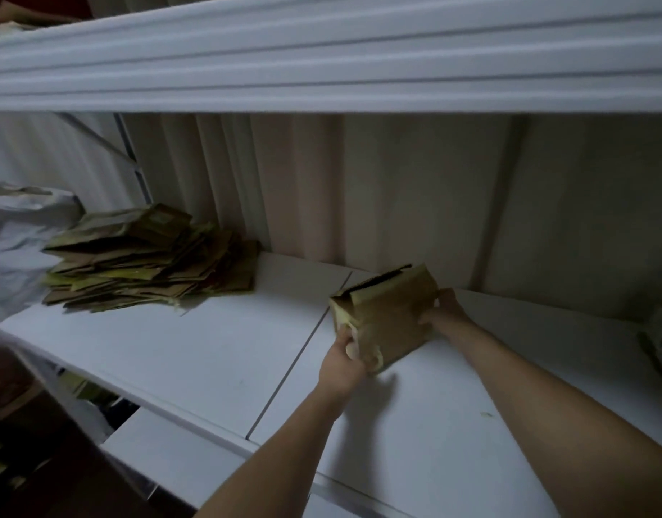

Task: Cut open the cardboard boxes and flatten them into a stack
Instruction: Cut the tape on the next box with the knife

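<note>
Head view of a white shelf board [195,353], with one small brown cardboard box [387,315] held between both hands above it, to the right of the seam that divides the board. The left hand [342,362] grips the near left corner of the box, fingers curled round a loose pale flap; the right hand [443,310] grips the far right end, fingers wrapped over the edge. The box is tilted, its top already parted along a dark slit, yet it keeps its three-dimensional form. A stack of flattened cardboard [150,256] lies well to the left of the box, against the back wall of the shelf and beside a crumpled white bag [19,233]. No knife or cutter is visible in either hand; whether one lies out of view cannot be told. Judged step: the box appears opened and is being collapsed, with flattening not yet complete. The next move probably calls for pressing opposite sides together so the walls fold flat, then carrying the piece left to the stack and laying it on top, squared enough not to slide off the uneven heap
</note>
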